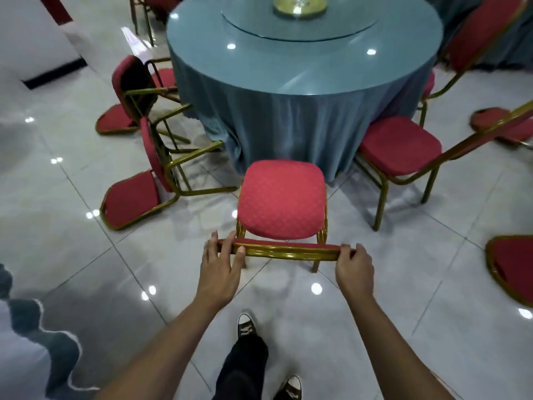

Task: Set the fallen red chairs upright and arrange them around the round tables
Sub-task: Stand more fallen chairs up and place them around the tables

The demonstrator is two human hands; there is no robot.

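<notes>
Both hands, left (220, 265) and right (353, 267), curl fingers over the backrest top of an upright red chair (281, 199) facing the round table (302, 67); fallen chairs (129, 197) crowd the left, open floor (403, 284) right.

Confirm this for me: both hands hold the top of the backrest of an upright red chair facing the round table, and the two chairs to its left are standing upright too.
Not quite. In the head view the left hand and right hand do hold the backrest of the upright chair facing the round table, but the two chairs to its left lie tipped over on the floor.
</notes>
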